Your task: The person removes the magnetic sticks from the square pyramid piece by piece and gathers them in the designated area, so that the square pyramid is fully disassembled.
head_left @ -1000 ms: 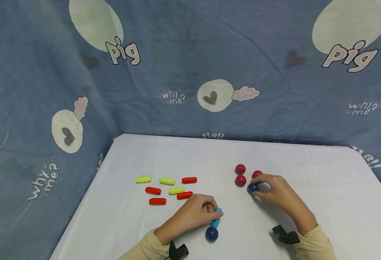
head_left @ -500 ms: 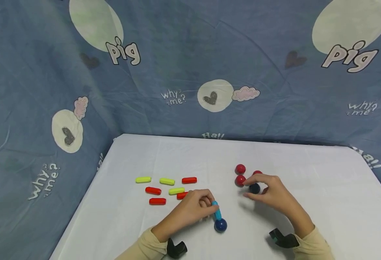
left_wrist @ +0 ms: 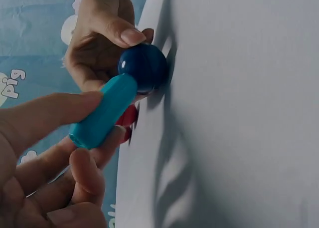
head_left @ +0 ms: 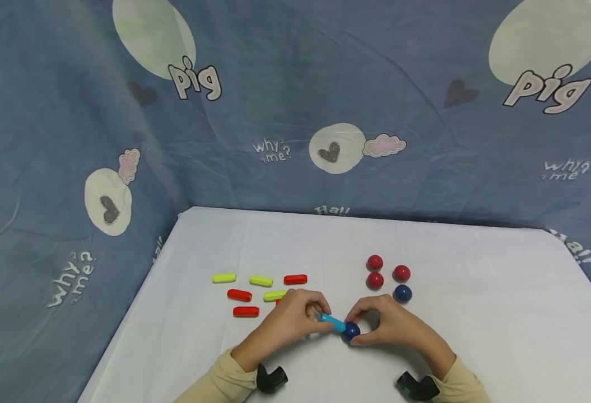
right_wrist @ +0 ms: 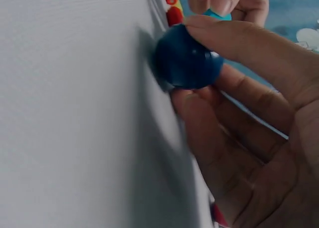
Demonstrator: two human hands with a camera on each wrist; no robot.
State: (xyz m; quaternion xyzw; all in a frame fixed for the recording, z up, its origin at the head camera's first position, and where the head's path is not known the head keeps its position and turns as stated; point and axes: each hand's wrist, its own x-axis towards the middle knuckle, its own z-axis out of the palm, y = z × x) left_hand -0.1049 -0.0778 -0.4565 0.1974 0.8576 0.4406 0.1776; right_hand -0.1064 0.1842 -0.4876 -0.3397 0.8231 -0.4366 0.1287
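Note:
My left hand (head_left: pixel 295 319) pinches a light-blue rod (head_left: pixel 333 322) between thumb and fingers. A dark blue ball (head_left: pixel 351 331) sits at the rod's right end, touching it. Thumb and fingers of my right hand (head_left: pixel 393 322) grip that ball from the right. In the left wrist view the rod (left_wrist: pixel 105 111) runs up to the ball (left_wrist: pixel 143 68), close to the white cloth. The right wrist view shows the ball (right_wrist: pixel 187 58) between my fingertips, with only a bit of the rod (right_wrist: pixel 218 15) visible behind it.
A second dark blue ball (head_left: pixel 403 294) lies behind my right hand, near several red balls (head_left: pixel 375 280). Left of centre lie yellow rods (head_left: pixel 261 281) and red rods (head_left: pixel 246 312), one red rod mostly hidden by my left hand. A blue printed cloth (head_left: pixel 255 184) hangs behind the table (head_left: pixel 502 313).
My right hand has let go of the second blue ball and come left and nearer to grip the ball on the rod. My left hand has turned the rod so its ball end points right.

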